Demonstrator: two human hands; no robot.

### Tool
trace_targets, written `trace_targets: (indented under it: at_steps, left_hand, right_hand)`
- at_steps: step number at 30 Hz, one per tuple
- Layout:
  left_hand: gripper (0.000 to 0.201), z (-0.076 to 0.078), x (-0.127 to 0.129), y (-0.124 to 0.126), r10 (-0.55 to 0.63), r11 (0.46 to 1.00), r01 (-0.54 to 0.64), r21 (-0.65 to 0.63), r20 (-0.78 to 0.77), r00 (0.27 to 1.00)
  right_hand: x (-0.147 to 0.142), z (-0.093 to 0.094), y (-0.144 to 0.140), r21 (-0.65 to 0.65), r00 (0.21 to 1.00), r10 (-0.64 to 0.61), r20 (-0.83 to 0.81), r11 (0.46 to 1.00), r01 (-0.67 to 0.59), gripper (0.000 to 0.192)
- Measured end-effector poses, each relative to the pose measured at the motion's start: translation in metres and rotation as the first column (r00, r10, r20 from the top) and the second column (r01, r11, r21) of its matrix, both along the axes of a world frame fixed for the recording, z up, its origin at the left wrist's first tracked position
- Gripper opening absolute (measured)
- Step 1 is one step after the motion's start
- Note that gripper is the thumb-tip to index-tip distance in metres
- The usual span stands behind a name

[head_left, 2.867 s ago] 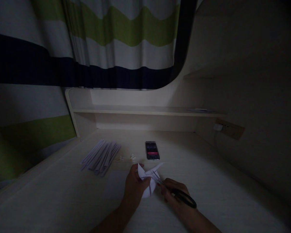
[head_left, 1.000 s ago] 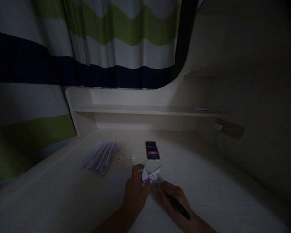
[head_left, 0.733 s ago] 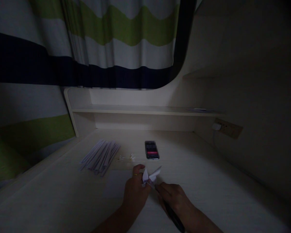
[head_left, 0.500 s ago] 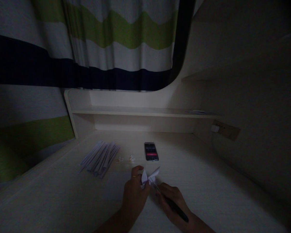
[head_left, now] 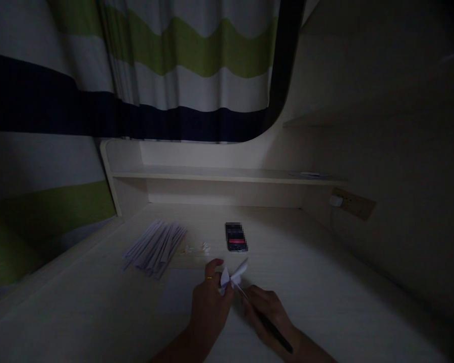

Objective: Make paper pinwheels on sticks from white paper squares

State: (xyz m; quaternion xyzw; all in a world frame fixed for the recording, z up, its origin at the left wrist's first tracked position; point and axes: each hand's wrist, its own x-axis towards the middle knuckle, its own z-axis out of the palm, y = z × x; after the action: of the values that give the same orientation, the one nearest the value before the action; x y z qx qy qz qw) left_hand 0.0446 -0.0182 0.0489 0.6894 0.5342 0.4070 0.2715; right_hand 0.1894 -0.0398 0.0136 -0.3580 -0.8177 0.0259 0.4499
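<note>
My left hand (head_left: pixel 211 305), with a ring on one finger, pinches a small folded white paper piece (head_left: pixel 239 273) whose pointed flaps spread up and outward. My right hand (head_left: pixel 268 310) is wrapped round a slim tool (head_left: pixel 270 327) with a long black handle and a thin metal shaft. The shaft reaches to the middle of the paper piece, close to my left thumb. Dim light hides the exact kind of its tip. Partly beneath my left hand, a flat white sheet (head_left: pixel 176 291) lies on the desk.
A pile of long folded paper strips (head_left: pixel 155 249) lies at the left. Small whitish pieces (head_left: pixel 205 247) sit beside it, too small to name. A phone (head_left: pixel 236 237) lies beyond my hands. Behind are a shelf (head_left: pixel 219 174) and a curtain (head_left: pixel 196 60); a socket (head_left: pixel 353 201) with a plug is at right.
The tool's handle has shifted slightly down and left, and its shaft angle has altered a little. The paper flaps have moved slightly. My left hand stays nearly still, still pinching the paper.
</note>
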Motion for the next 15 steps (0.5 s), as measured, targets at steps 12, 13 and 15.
trace_targets:
  at_steps: [12,13,15]
  left_hand:
    - [0.043,-0.001,-0.003,0.000,-0.060,0.998,0.061,0.005,-0.160,0.985]
    - [0.043,-0.001,-0.003,0.000,-0.064,0.998,0.065,0.004,-0.143,0.988]
    - [0.044,-0.001,-0.003,0.000,-0.064,0.998,0.064,-0.002,-0.100,0.993]
  right_hand:
    - [0.017,0.005,0.001,0.089,0.951,0.025,0.309,0.995,-0.055,0.018]
    - [0.014,0.004,0.001,0.099,0.964,0.008,0.268,0.995,-0.035,0.019]
    - [0.008,0.002,0.001,0.092,0.988,-0.013,0.156,0.996,-0.001,0.022]
